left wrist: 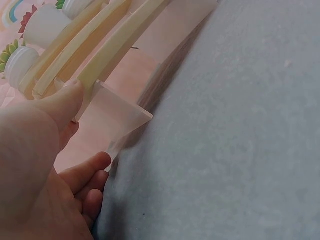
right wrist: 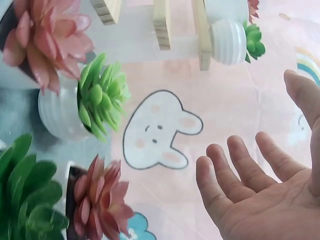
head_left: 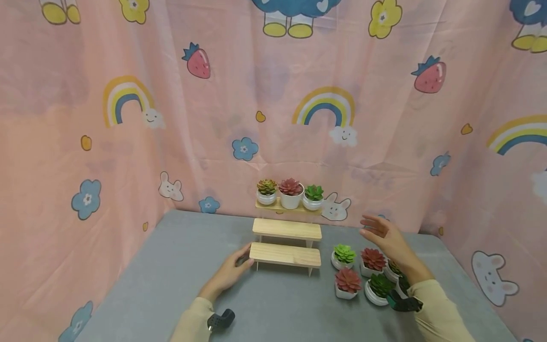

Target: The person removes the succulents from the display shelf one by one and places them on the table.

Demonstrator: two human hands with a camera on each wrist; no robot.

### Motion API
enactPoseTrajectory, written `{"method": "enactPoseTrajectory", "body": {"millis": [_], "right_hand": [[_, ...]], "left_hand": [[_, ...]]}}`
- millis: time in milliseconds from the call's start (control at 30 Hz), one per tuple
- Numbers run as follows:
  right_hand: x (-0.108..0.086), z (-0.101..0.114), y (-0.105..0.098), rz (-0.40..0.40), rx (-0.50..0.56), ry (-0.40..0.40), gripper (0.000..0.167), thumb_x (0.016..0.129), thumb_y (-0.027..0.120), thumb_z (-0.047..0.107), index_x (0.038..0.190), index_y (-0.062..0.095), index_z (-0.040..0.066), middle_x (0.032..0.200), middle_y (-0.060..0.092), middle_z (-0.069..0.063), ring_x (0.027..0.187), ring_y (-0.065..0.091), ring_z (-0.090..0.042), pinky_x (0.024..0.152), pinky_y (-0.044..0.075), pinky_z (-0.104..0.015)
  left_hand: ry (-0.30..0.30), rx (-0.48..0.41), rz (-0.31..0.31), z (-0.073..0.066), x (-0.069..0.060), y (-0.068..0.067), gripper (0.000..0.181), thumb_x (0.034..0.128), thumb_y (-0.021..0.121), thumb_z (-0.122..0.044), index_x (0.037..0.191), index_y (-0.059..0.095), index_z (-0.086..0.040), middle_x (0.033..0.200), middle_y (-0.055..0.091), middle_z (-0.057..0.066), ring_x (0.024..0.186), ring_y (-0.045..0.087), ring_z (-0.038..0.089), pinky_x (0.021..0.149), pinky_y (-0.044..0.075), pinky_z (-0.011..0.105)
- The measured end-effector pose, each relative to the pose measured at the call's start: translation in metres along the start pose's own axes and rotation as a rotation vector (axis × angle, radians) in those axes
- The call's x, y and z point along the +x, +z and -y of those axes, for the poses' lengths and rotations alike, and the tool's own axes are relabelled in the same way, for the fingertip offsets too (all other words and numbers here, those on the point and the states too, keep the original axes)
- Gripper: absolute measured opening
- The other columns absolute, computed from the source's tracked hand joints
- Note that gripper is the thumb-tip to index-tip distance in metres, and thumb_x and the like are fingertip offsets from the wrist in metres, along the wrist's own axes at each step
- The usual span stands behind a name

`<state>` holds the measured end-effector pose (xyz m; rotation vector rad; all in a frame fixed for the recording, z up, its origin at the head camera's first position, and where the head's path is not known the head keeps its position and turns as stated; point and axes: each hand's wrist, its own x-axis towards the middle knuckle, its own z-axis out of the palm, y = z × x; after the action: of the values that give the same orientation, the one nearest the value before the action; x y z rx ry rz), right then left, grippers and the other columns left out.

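Note:
A three-step wooden display stand point(head_left: 285, 255) with clear supports stands on the table. My left hand point(head_left: 232, 268) is at the left end of its lowest step, which thumb and forefinger pinch; in the left wrist view the thumb point(left wrist: 70, 97) lies against the step's end. My right hand point(head_left: 391, 242) hovers over the potted succulents at the right, its fingers spread and holding nothing. Beneath and beside it are a red succulent point(head_left: 373, 259), a light green one point(head_left: 343, 256), a pinkish red one point(head_left: 347, 281) and a dark green one point(head_left: 379, 288), all in white pots.
On the stand's top step sit a yellow-green succulent point(head_left: 267, 191), a red one point(head_left: 291, 192) and a green one point(head_left: 314, 196). The middle step point(head_left: 287, 229) is bare wood. A pink patterned curtain point(head_left: 239, 95) hangs behind the grey table point(head_left: 166, 266).

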<state>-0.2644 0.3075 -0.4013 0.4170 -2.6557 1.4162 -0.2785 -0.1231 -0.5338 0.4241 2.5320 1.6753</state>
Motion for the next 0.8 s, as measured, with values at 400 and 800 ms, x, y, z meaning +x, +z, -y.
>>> {"method": "enactPoseTrajectory", "body": {"millis": [400,800], "right_hand": [[0.02,0.009,0.017,0.041,0.039,0.018,0.06,0.105,0.057,0.026,0.155,0.034,0.001,0.151,0.045,-0.031,0.137,0.046,-0.051,0.108,0.045,-0.063],[0.042,0.016,0.035,0.033,0.108,0.014,0.063,0.104,0.057,0.017,0.156,0.027,-0.003,0.149,0.044,-0.035,0.136,0.046,-0.053,0.108,0.047,-0.059]], "left_hand": [[0.013,-0.002,0.016,0.003,0.002,0.0,0.065,0.1023,0.059,-0.037,0.157,0.037,-0.009,0.155,0.048,0.018,0.151,0.032,0.044,0.123,0.022,0.064],[0.007,-0.004,0.015,0.003,0.003,-0.001,0.065,0.1023,0.059,-0.036,0.157,0.037,-0.008,0.153,0.05,0.019,0.151,0.032,0.044,0.123,0.022,0.065]]}}
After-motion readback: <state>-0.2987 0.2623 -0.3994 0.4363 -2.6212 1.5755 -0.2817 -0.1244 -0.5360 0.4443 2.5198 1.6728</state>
